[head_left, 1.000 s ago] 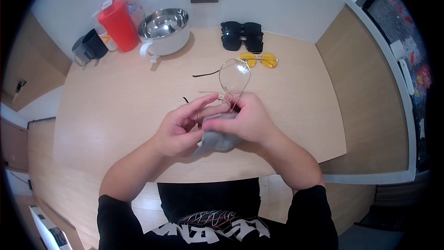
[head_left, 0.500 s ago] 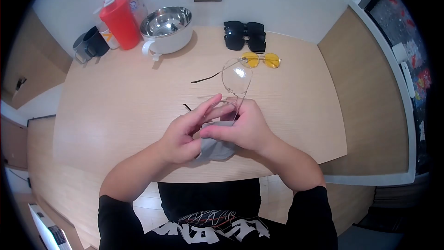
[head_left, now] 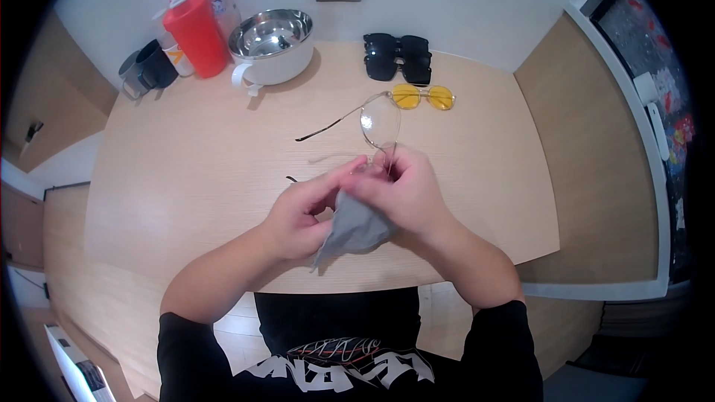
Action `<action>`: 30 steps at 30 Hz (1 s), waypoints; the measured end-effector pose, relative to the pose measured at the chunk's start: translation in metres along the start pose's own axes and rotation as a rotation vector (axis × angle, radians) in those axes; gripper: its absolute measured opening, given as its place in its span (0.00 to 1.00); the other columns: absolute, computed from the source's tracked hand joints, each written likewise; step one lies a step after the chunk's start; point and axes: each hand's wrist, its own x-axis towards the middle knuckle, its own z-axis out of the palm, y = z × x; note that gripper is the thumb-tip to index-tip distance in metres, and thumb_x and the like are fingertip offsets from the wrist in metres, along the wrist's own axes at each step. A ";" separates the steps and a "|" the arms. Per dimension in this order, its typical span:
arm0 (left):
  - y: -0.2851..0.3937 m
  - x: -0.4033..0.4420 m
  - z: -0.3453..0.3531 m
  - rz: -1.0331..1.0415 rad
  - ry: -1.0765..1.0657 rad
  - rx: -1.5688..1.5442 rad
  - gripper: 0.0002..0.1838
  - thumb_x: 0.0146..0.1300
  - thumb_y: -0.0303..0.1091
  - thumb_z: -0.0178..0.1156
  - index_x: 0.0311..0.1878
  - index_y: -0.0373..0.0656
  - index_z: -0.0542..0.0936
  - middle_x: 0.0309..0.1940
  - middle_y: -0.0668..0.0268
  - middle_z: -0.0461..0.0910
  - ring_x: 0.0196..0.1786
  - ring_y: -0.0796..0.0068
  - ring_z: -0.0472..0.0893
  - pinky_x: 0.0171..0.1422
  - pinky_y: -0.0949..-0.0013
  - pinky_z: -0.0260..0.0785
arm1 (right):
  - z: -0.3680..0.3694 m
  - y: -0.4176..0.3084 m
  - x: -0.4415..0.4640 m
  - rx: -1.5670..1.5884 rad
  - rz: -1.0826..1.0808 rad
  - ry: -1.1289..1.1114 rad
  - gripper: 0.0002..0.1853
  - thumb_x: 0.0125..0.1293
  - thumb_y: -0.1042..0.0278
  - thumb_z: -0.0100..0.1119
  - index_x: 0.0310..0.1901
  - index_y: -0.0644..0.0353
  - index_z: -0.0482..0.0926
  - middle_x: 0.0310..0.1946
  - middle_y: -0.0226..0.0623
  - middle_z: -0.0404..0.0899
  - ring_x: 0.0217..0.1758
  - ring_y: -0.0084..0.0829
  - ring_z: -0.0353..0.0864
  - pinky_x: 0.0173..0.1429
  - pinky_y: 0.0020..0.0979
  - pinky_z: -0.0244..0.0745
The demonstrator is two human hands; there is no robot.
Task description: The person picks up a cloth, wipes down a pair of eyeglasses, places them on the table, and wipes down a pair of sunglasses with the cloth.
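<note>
Clear eyeglasses (head_left: pixel 380 120) with a thin metal frame are held over the table's front half, one round lens pointing away from me and a dark-tipped temple reaching left. A grey cleaning cloth (head_left: pixel 358 225) hangs down between my hands. My left hand (head_left: pixel 304 212) is closed about the near lens, which is mostly hidden by fingers; the other temple's tip pokes out beyond it. Near the bridge, my right hand (head_left: pixel 406 187) pinches the cloth against the near lens, thumb on top. Its other fingers curl behind the frame.
Yellow-tinted glasses (head_left: pixel 423 97) lie just beyond the held frame, with black sunglasses (head_left: pixel 398 58) behind them. At the back left stand a white-handled steel bowl (head_left: pixel 272 59), a red jug (head_left: pixel 196 36), a bottle (head_left: pixel 222 7) and dark mugs (head_left: pixel 156 65).
My right hand has moved up toward the bridge, and its thumb now lies over the near lens. More of the cloth hangs below my hands. The eyeglasses have turned slightly.
</note>
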 end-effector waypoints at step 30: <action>0.004 -0.001 -0.001 0.153 0.011 -0.180 0.41 0.56 0.11 0.59 0.75 0.37 0.60 0.70 0.57 0.68 0.39 0.80 0.79 0.39 0.79 0.67 | -0.018 0.002 0.005 0.002 -0.128 0.017 0.24 0.54 0.62 0.79 0.19 0.55 0.67 0.19 0.21 0.69 0.24 0.13 0.66 0.25 0.20 0.63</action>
